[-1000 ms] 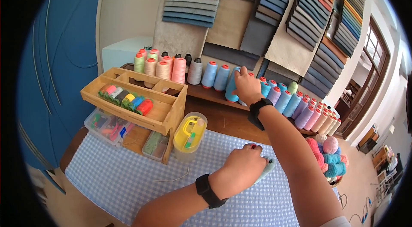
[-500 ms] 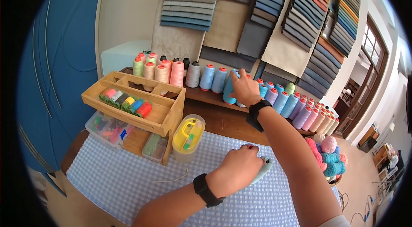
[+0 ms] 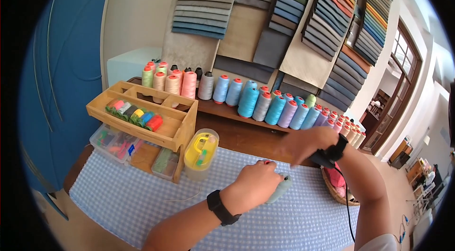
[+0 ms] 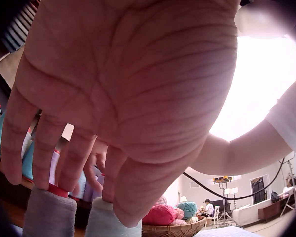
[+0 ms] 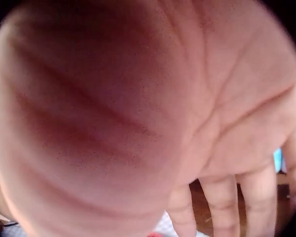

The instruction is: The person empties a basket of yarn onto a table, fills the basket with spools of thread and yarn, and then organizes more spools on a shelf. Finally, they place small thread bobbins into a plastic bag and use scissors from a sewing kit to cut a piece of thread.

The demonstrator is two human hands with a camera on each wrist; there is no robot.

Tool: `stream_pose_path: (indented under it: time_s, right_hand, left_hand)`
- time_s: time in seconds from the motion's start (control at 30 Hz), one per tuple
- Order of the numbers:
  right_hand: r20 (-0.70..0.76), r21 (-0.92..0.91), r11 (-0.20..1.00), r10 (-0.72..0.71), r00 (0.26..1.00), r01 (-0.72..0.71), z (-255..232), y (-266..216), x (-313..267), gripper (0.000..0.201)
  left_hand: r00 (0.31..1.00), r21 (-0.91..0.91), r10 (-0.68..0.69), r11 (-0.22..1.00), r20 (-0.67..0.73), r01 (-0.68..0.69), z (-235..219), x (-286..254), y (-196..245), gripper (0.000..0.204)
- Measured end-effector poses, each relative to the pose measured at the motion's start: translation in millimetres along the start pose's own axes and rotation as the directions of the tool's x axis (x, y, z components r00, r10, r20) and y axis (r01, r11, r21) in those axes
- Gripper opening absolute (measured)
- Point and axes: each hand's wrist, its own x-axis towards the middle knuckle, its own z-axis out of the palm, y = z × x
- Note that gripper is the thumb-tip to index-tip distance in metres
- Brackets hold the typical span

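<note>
My left hand point(image 3: 253, 185) is over the checked cloth, its fingers and thumb gripping the tops of two thread spools side by side. One is a grey thread spool point(image 4: 50, 215) with a red collar, the other a pale aqua thread spool point(image 3: 279, 190). The hand hides most of both in the head view. Blurred by motion, my right hand point(image 3: 310, 144) hovers in front of the shelf, to the right of and above the left. Its fingers point(image 5: 259, 202) look extended in the right wrist view, and nothing shows in them. A bright blue thread spool point(image 3: 248, 102) stands at the shelf's front.
The dark shelf point(image 3: 213, 108) carries a long row of coloured spools. A wooden organizer point(image 3: 185, 130) with small thread rolls stands left, beside a clear tub with a yellow tray point(image 3: 201, 151). A yarn basket point(image 3: 342, 199) sits at the table's right; a black cable point(image 3: 349, 213) hangs near my right arm.
My right hand has let go of the blue spool at the shelf and pulled back toward me, down and right. That spool stands on the shelf. The left hand keeps its grip.
</note>
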Motion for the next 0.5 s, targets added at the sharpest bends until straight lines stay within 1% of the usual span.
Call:
stream_pose_path:
  time_s: [0.03,0.1,0.13,0.2,0.23,0.27,0.33,0.37,0.5]
  right_hand:
    - [-0.001,0.003,1.0,0.006,1.0,-0.006,5.6,-10.5,-5.0,0.058]
    - [0.154,0.161,0.967,0.171,0.973,-0.196,12.7,-37.0,-14.3,0.074]
    - [0.153,0.163,0.966,0.175,0.973,-0.199,18.0,-44.2,-16.0,0.074]
    - [0.082,0.114,0.961,0.242,0.967,-0.25,30.0,-54.6,-18.1,0.077]
    - [0.014,0.087,0.968,0.234,0.972,-0.234,42.1,-54.5,-18.4,0.075]
    - [0.011,0.089,0.968,0.235,0.972,-0.235,46.9,-59.5,-18.7,0.075]
    - [-0.071,0.113,0.951,0.298,0.952,-0.289,52.0,-71.4,-17.2,0.07]
    - [-0.136,0.111,0.954,0.293,0.946,-0.279,56.2,-73.9,-17.4,0.065]
    - [-0.133,0.077,0.949,0.315,0.94,-0.307,48.7,-76.4,-22.1,0.06]
  left_hand:
    - [1.0,0.012,0.005,1.0,0.0,-0.005,0.3,0.1,-0.6,0.045]
    - [1.0,0.023,0.015,1.0,0.001,-0.015,0.0,0.1,-1.0,0.045]
    - [1.0,0.013,0.012,1.0,-0.001,-0.012,-0.3,-0.2,-0.9,0.045]
    - [1.0,0.008,0.01,1.0,-0.003,-0.01,-1.9,-0.6,-1.0,0.045]
    - [1.0,0.006,0.017,1.0,-0.006,-0.017,-3.3,-1.0,-0.9,0.043]
    - [1.0,0.005,0.025,1.0,-0.008,-0.025,-4.1,-1.4,-0.7,0.041]
    - [0.999,0.01,0.028,1.0,0.015,-0.028,-1.6,0.4,-3.7,0.039]
    - [0.999,0.013,0.029,0.999,0.035,-0.029,-0.9,0.8,-5.0,0.038]
    - [0.998,-0.057,0.053,0.997,0.016,-0.052,-13.8,-2.6,-2.9,0.035]
